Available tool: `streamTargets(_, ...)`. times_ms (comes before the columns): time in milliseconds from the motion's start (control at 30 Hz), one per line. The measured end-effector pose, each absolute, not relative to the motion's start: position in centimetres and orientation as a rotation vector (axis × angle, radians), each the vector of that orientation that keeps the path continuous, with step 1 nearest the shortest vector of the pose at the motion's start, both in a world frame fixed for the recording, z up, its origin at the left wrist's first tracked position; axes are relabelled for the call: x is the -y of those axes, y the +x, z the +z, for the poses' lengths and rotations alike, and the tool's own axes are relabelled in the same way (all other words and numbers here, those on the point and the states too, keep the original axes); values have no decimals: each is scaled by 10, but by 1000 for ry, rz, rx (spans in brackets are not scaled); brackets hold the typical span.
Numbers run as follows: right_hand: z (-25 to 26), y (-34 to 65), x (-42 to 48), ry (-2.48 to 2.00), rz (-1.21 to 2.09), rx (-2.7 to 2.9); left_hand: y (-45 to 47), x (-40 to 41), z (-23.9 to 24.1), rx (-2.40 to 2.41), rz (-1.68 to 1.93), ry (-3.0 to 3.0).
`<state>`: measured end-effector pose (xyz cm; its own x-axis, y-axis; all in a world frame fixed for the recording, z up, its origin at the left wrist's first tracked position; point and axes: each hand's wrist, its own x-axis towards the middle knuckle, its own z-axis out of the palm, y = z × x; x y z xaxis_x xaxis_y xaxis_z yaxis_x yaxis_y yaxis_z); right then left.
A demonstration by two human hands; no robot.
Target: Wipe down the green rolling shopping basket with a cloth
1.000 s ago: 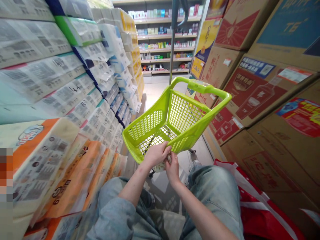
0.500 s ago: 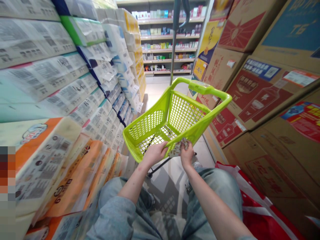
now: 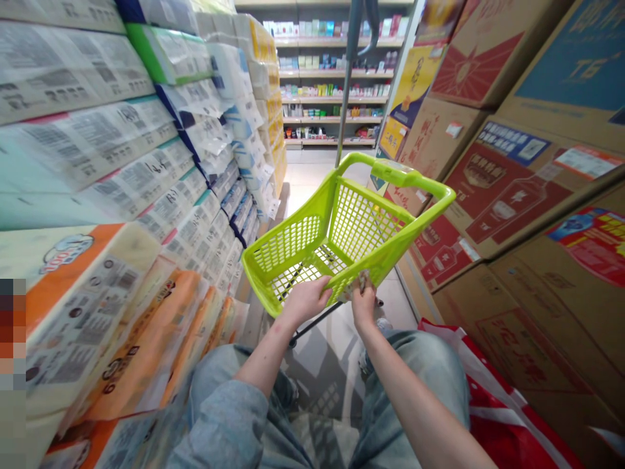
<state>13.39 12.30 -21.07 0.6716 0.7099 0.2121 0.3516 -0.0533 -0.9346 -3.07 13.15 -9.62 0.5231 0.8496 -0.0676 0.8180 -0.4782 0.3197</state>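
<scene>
A lime-green plastic shopping cart basket (image 3: pixel 288 234) with lattice walls stands before my knees, its handle toward the upper right. My left hand (image 3: pixel 305 303) grips the near rim, thumb over the edge. Against the outer face of the near wall, my right hand (image 3: pixel 362 305) is closed around a patterned cloth (image 3: pixel 349 291), which is bunched under the fingers and pressed to the lattice. Much of the cloth is hidden by that hand.
Stacked tissue packs (image 3: pixel 127 150) line the left side. Cardboard cartons (image 3: pixel 508 182) rise on the right, with a red and white bag (image 3: pixel 493 378) by my right knee. A metal pole (image 3: pixel 344 104) stands behind the cart; stocked shelves (image 3: pixel 332 75) close off the far end.
My right hand has shifted slightly on the near wall, and less of the cloth shows now. My left hand keeps its hold on the rim. The view has moved a little.
</scene>
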Motion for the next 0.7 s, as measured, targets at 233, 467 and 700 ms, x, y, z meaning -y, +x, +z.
streamTargets(233,-209,116,-98,-1639,372,1056,-31,-132,-98,-1379,165,2478)
streamTargets(467,-204,128,-112,-1708,242,875,-32,-129,-96,-1392,155,2446)
streamTargets(700,-202,132,-97,-1611,314,1206,-32,-131,-99,-1380,181,2457)
